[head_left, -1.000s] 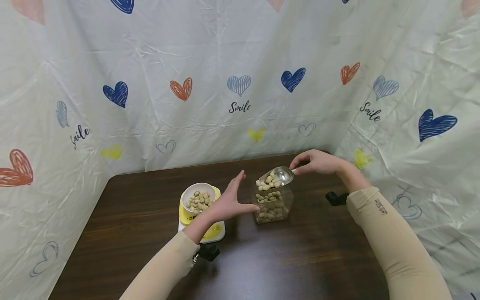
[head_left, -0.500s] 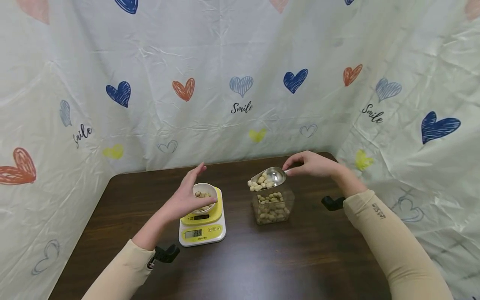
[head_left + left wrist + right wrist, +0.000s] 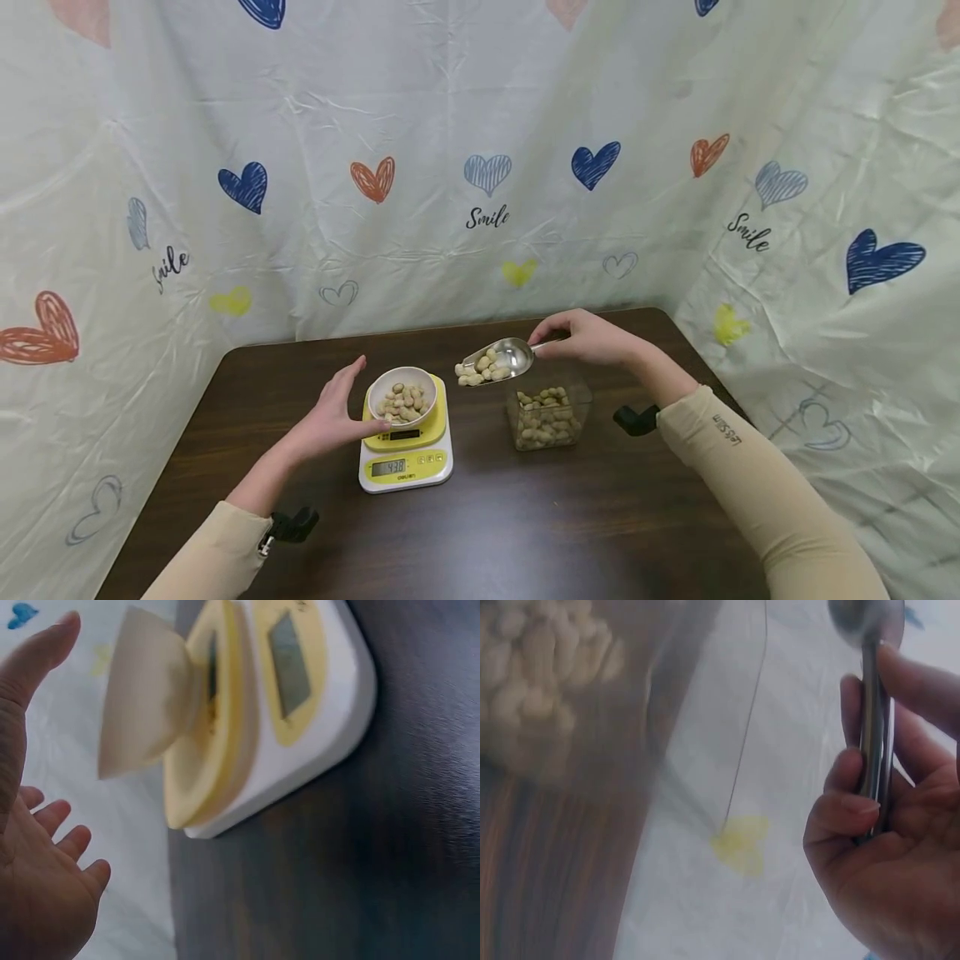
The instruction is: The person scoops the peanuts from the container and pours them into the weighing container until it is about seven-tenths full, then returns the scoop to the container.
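My right hand (image 3: pixel 585 336) grips the handle of a metal scoop (image 3: pixel 516 355), which carries several unshelled peanuts (image 3: pixel 483 368). The scoop hangs above the table, between the white bowl (image 3: pixel 380 388) and a clear box (image 3: pixel 582 398) of peanuts. In the right wrist view, fingers and thumb wrap the scoop's handle (image 3: pixel 871 742). The bowl, with peanuts inside, stands on a yellow and white kitchen scale (image 3: pixel 444 446) whose display shows digits. Thumb and fingers spread, my left hand (image 3: pixel 330 421) is at the bowl's left side and holds nothing; the left wrist view shows its palm apart from the bowl.
Everything stands on a dark wooden table (image 3: pixel 510 533). Behind it and along the sides hangs a white curtain (image 3: pixel 420 275) printed with hearts. The clear box stands to the right of the scale, under my right hand and the scoop.
My right hand has carried the loaded scoop left, from over the clear box toward the bowl. My left hand has moved left from beside the box, passing the bowl to its left side.
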Action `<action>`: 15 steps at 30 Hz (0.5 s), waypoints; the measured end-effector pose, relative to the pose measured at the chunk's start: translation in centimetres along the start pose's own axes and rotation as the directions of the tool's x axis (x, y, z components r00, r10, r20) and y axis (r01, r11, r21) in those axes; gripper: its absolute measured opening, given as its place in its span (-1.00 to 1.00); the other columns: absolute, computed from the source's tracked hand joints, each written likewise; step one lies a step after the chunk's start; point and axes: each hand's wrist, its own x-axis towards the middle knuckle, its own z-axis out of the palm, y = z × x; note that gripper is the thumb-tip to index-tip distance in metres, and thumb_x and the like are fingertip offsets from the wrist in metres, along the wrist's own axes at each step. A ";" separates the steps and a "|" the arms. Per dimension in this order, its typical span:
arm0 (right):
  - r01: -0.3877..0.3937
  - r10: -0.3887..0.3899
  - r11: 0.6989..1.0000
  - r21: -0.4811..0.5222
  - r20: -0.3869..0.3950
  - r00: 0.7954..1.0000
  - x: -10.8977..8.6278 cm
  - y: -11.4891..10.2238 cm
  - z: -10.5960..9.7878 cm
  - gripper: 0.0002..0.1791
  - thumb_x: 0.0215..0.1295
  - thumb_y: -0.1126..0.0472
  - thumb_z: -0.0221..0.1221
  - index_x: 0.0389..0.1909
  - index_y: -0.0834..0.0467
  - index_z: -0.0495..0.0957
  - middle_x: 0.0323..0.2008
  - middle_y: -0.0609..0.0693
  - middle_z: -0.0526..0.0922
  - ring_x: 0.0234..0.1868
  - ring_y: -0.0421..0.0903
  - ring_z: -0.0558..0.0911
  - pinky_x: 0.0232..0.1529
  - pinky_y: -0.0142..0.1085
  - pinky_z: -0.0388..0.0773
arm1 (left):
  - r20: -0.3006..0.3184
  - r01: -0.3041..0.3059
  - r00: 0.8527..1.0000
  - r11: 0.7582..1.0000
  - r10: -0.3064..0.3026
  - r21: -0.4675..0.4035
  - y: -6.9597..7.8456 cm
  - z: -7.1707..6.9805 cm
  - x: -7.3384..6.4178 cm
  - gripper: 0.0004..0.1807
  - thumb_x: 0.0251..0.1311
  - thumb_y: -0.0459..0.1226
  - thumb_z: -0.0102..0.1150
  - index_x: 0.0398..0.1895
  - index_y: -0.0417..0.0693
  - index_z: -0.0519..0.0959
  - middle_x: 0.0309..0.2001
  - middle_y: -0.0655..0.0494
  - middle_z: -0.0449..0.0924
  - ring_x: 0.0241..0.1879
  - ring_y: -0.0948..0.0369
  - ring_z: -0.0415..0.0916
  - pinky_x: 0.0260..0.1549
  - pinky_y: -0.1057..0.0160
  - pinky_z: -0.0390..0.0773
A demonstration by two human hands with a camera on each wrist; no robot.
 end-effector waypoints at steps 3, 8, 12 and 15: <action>-0.007 0.007 1.000 0.000 -0.011 1.000 0.6 -0.7 1.0 -0.73 0.43 -0.02 0.29 0.04 -0.02 0.70 0.12 -0.06 0.64 0.10 -0.04 0.59 0.09 -0.02 0.52 | 0.012 0.010 1.000 1.000 -0.010 -0.002 -0.7 0.6 -0.1 0.40 -0.03 0.21 0.54 0.68 -0.03 -0.18 0.61 -0.16 -0.14 0.56 -0.22 -0.23 0.34 -0.41 0.02; -0.035 0.036 0.999 0.014 -0.041 0.999 1.7 -1.8 2.5 -0.75 0.42 -0.03 0.29 0.04 -0.07 0.69 0.12 -0.10 0.63 0.13 -0.03 0.59 0.09 -0.02 0.52 | 0.031 0.013 0.999 0.999 -0.012 -0.034 -1.2 1.6 0.1 0.41 -0.04 0.20 0.55 0.67 -0.10 -0.18 0.60 -0.17 -0.08 0.55 -0.20 -0.19 0.35 -0.40 0.02; -0.049 0.051 0.998 0.024 -0.068 0.996 2.6 -2.3 3.5 -0.75 0.43 0.01 0.29 0.04 -0.06 0.70 0.10 -0.10 0.64 0.13 -0.03 0.58 0.06 -0.04 0.53 | 0.039 0.019 0.999 0.997 -0.016 -0.071 -1.2 2.0 0.3 0.42 -0.06 0.18 0.58 0.67 -0.10 -0.19 0.60 -0.15 -0.08 0.56 -0.15 -0.15 0.38 -0.35 0.03; -0.050 0.052 0.999 0.016 -0.085 0.995 3.3 -2.7 4.2 -0.76 0.42 0.03 0.30 0.03 -0.03 0.70 0.06 -0.09 0.66 0.09 -0.04 0.59 0.03 -0.05 0.54 | 0.049 0.025 0.999 0.996 -0.021 -0.085 -1.1 2.2 0.4 0.42 -0.04 0.17 0.57 0.67 -0.10 -0.21 0.60 -0.18 -0.11 0.55 -0.15 -0.15 0.38 -0.35 0.03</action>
